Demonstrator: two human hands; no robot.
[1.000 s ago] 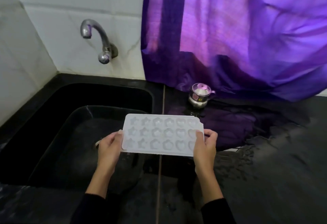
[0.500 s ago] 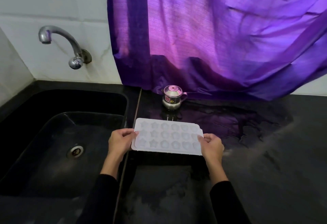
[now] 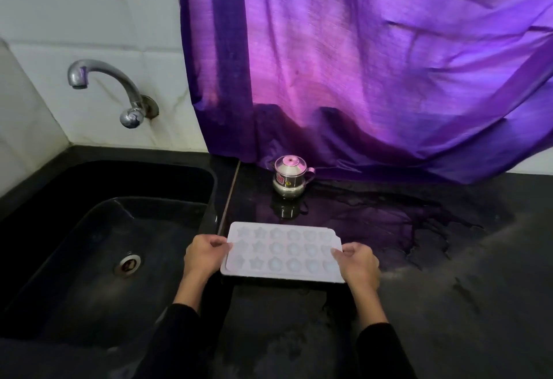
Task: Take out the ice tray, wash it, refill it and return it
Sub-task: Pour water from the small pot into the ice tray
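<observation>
The white ice tray [image 3: 282,251], with star and round moulds in three rows, is held flat and level just above the black counter, right of the sink. My left hand [image 3: 205,256] grips its left short edge, thumb on top. At the right short edge my right hand [image 3: 356,263] holds it the same way. I cannot tell whether the moulds hold water.
A black sink [image 3: 98,247] with a metal drain lies to the left, under a chrome tap [image 3: 119,91] on the tiled wall. A small steel pot [image 3: 289,180] stands on the wet black counter [image 3: 434,259] behind the tray. A purple curtain [image 3: 374,64] hangs at the back.
Both hands have carried the tray to the right, from over the sink basin to above the counter. The view has shifted right with it.
</observation>
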